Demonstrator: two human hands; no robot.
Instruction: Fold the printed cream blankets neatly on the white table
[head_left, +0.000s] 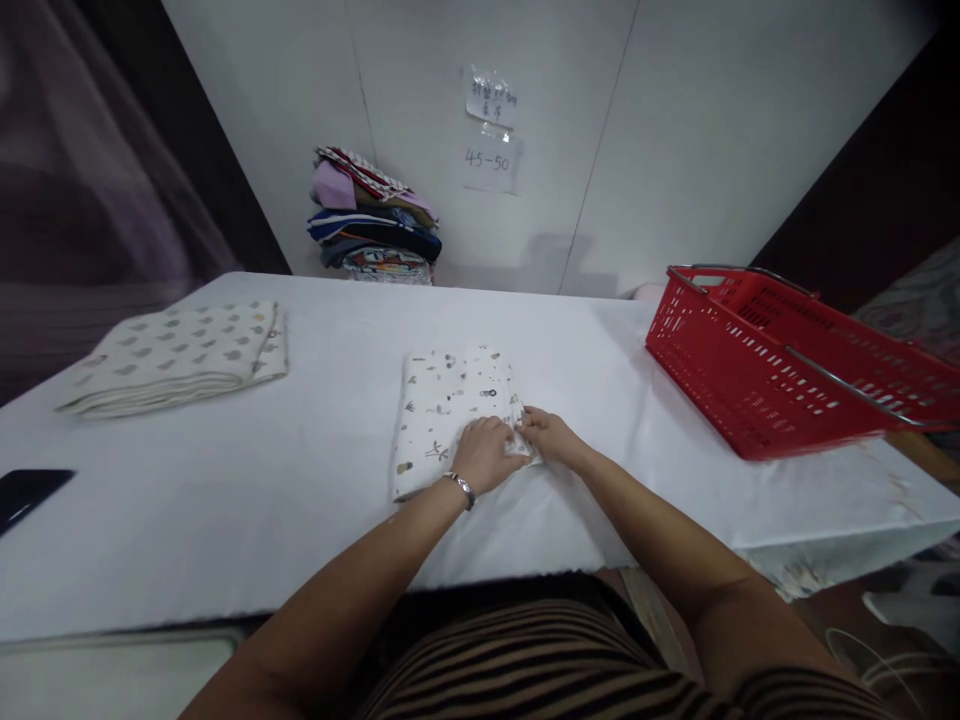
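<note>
A folded white cloth (442, 395) printed with small plants and figures lies in front of me on the table. My left hand (486, 455), a metal watch on its wrist, rests on the cloth's lower right part with fingers laid on the fabric and thumb stretched out to the right. At the right edge, my right hand (551, 435) pinches the layered border of the same cloth; its fingertips are partly hidden against the folds. The two hands are close together but apart.
The white-covered table (322, 520) holds another folded cloth (187, 350) with grey motifs at left and a dark flat object (30, 492) at its left edge. A red basket (780, 370) stands at right. Stacked fabrics (379, 225) rise behind, below paper signs (491, 160).
</note>
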